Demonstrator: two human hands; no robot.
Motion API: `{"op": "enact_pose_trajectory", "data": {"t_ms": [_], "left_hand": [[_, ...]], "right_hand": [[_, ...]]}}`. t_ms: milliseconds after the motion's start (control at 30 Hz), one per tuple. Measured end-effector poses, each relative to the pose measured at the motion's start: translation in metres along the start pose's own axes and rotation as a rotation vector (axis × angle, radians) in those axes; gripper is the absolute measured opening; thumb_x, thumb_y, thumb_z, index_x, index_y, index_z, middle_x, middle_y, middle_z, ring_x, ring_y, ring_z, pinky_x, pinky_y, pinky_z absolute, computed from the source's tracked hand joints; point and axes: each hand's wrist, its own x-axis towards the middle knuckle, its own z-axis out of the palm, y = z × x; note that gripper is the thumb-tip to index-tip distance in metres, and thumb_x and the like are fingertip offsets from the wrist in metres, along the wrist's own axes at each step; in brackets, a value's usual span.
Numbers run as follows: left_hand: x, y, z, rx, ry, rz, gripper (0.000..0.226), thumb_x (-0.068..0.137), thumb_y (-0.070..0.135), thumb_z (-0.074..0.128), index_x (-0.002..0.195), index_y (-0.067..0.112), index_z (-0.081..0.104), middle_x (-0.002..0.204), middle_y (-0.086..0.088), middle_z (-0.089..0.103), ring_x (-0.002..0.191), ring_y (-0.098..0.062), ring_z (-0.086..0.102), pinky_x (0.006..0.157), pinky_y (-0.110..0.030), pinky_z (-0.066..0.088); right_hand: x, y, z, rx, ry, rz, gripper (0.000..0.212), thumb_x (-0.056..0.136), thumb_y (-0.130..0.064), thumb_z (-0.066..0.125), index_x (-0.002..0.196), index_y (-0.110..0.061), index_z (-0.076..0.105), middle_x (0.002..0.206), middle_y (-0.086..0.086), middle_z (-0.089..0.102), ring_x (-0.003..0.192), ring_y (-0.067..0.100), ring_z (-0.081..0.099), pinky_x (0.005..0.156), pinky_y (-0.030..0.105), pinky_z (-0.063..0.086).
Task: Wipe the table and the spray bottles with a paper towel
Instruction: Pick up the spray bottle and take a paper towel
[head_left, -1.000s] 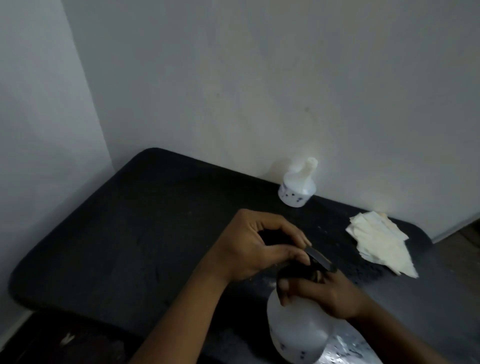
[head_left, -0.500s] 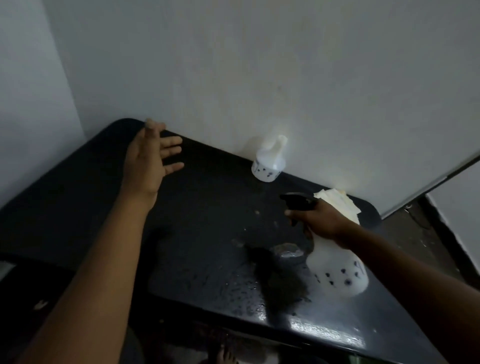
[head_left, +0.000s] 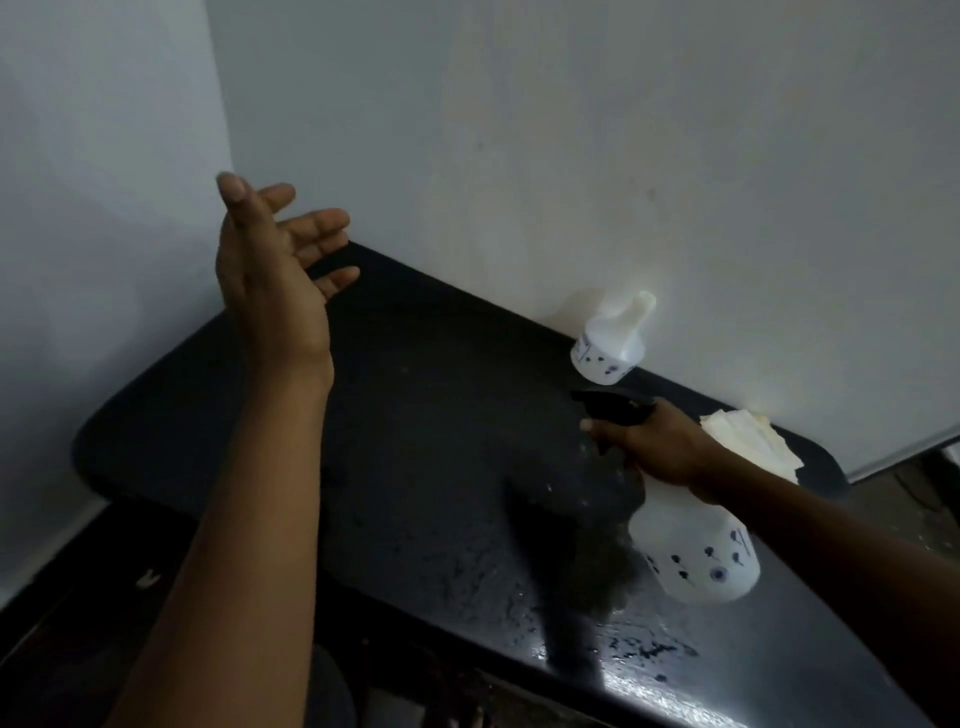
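A black table (head_left: 426, 415) with wet droplets fills the middle of the view. My right hand (head_left: 660, 447) grips the black trigger head of a white spray bottle with dark dots (head_left: 696, 551), held over the table's right side. My left hand (head_left: 275, 270) hovers above the table's far left corner, palm up, fingers spread, holding nothing. A second white spray bottle (head_left: 610, 343) stands at the back against the wall. A stack of cream paper towels (head_left: 753, 441) lies at the back right, partly hidden behind my right wrist.
White walls (head_left: 571, 156) close off the table at the back and left. Dark floor (head_left: 104, 597) shows below the table's left edge, and more floor at the far right. Water glistens near the table's front edge (head_left: 649, 665).
My left hand let go of the bottle head and swung out to the far left, opening. My right hand kept the bottle and carried it to the table's right side. The camera turned.
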Motion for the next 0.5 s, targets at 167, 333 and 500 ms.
{"op": "enact_pose_trajectory", "data": {"t_ms": [167, 333, 500], "left_hand": [[0.01, 0.016, -0.015, -0.078, 0.163, -0.001, 0.057, 0.098, 0.054, 0.02, 0.114, 0.017, 0.059, 0.09, -0.001, 0.077, 0.088, -0.015, 0.073, 0.066, -0.027, 0.056], [0.018, 0.017, -0.027, -0.118, 0.258, -0.066, 0.057, 0.098, 0.055, 0.022, 0.113, 0.016, 0.061, 0.086, 0.001, 0.078, 0.084, -0.013, 0.074, 0.067, -0.03, 0.055], [0.024, 0.017, -0.036, -0.155, 0.293, -0.105, 0.057, 0.098, 0.057, 0.024, 0.112, 0.016, 0.061, 0.084, 0.001, 0.078, 0.082, -0.013, 0.074, 0.064, -0.028, 0.054]], "right_hand": [[0.02, -0.047, 0.029, 0.011, -0.04, -0.077, 0.02, 0.092, -0.042, 0.059, 0.099, -0.024, 0.065, 0.074, -0.001, 0.072, 0.049, -0.001, 0.061, 0.045, 0.015, 0.046], [0.03, -0.091, 0.064, -0.167, -0.228, -0.101, 0.012, 0.093, -0.041, 0.058, 0.098, -0.031, 0.06, 0.075, -0.001, 0.067, 0.058, 0.007, 0.061, 0.053, 0.021, 0.049], [0.016, -0.088, 0.076, -0.339, -0.319, -0.1, 0.034, 0.089, -0.049, 0.06, 0.115, -0.028, 0.057, 0.084, -0.001, 0.066, 0.066, 0.004, 0.061, 0.056, 0.018, 0.046]]}}
